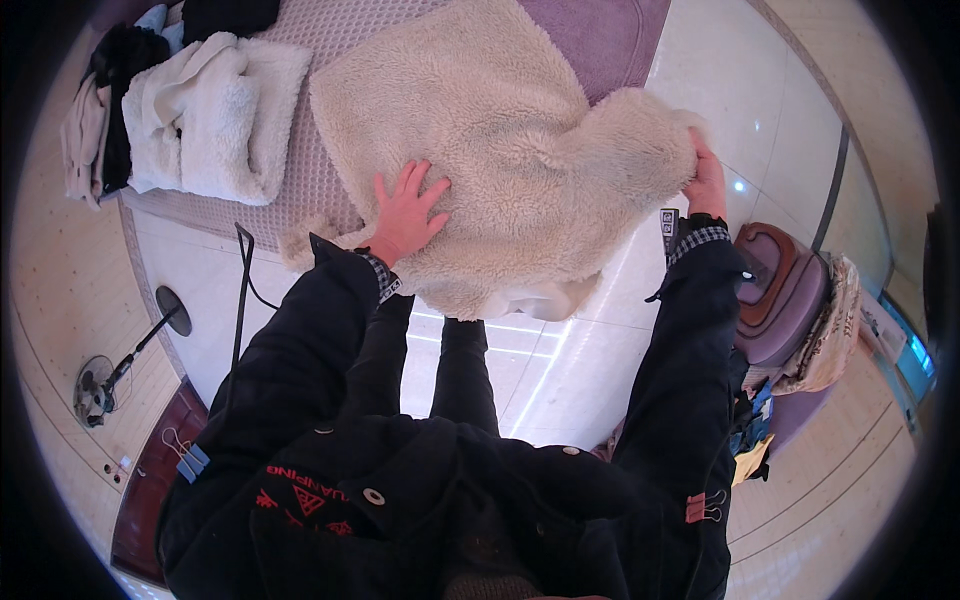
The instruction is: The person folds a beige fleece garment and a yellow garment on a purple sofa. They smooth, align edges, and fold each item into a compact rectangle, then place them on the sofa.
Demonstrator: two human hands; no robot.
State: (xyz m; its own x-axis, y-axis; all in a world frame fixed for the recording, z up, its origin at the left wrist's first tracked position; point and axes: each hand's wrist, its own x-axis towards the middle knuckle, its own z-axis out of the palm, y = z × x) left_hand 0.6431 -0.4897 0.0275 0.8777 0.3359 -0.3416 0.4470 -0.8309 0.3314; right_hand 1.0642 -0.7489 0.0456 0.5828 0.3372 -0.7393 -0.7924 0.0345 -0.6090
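A beige fleece garment lies spread over the near edge of a bed or couch covering, its lower part hanging towards my legs. My left hand rests flat on the fleece with its fingers apart. At the garment's right side, my right hand grips the end of a bulging part that looks like a sleeve. The fingertips of that hand are partly hidden by the pile. A smooth, pale patch shows at the lower edge.
To the left lies a folded white fleece garment beside dark clothes. A purple seat with a brown armrest stands at right, with a folded patterned cloth next to it. A standing fan is at far left.
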